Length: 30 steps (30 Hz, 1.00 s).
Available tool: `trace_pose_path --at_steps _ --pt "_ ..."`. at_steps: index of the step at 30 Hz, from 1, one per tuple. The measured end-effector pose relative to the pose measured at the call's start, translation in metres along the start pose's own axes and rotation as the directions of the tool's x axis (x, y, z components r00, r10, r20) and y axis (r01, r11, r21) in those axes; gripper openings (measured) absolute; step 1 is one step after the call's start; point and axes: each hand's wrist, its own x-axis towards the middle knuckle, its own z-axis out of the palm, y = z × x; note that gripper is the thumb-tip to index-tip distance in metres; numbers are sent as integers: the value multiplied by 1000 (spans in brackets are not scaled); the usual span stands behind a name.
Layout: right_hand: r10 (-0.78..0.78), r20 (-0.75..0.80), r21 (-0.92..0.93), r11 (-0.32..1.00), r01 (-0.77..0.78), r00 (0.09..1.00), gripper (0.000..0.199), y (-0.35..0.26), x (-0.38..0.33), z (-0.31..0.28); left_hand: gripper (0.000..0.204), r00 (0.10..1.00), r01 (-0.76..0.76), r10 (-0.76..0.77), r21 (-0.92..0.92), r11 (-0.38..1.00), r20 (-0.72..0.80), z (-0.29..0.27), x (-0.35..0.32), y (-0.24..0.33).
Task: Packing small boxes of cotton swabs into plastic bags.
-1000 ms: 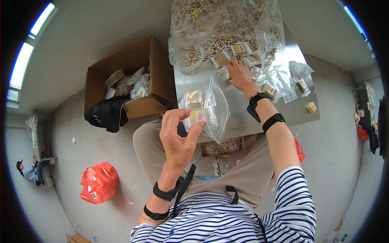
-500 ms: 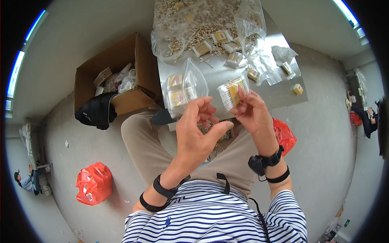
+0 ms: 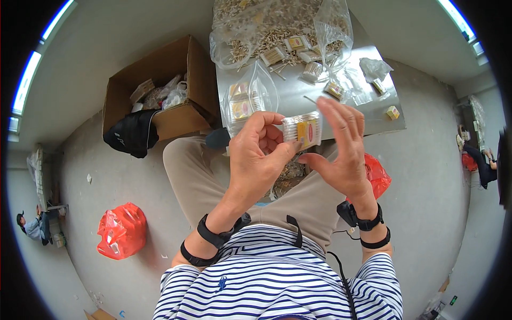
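Observation:
A small clear pack of cotton swabs (image 3: 305, 130) with a yellow label is pinched between the thumb and fingers of my left hand (image 3: 256, 152). Just to its right, my right hand (image 3: 341, 144) has its fingers spread and holds nothing. Past my left hand, an open clear plastic bag (image 3: 249, 98) with several yellow-labelled packs inside lies on the near left part of the metal table (image 3: 362, 114). Toward the far side, more swab packs (image 3: 296, 44) rest on a heap of loose cotton swabs (image 3: 266, 40), partly under clear plastic sheeting.
Left of the table stands an open cardboard box (image 3: 200, 80) with plastic-wrapped items and a black cloth (image 3: 130, 133) over its edge. A red plastic bag (image 3: 122, 230) sits on the floor at left, another red bag (image 3: 376, 176) by my right leg. Two people work at far sides.
The swab pack has passed from my right hand to my left. My right hand has opened beside it, and my left fingers have closed on the pack.

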Motion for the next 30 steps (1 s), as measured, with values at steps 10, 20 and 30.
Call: trace_pose_path --at_steps 10,20,30 --pt "-60 126 -44 997 66 990 55 8 24 20 39 954 -70 98 108 992 -284 -38 17 -17" --pt "-124 466 -301 909 289 876 26 12 89 80 24 915 -52 249 518 854 -318 -52 51 -49" --pt "-77 513 -235 945 226 855 27 9 94 91 26 954 -4 135 437 899 -268 -48 53 -56"
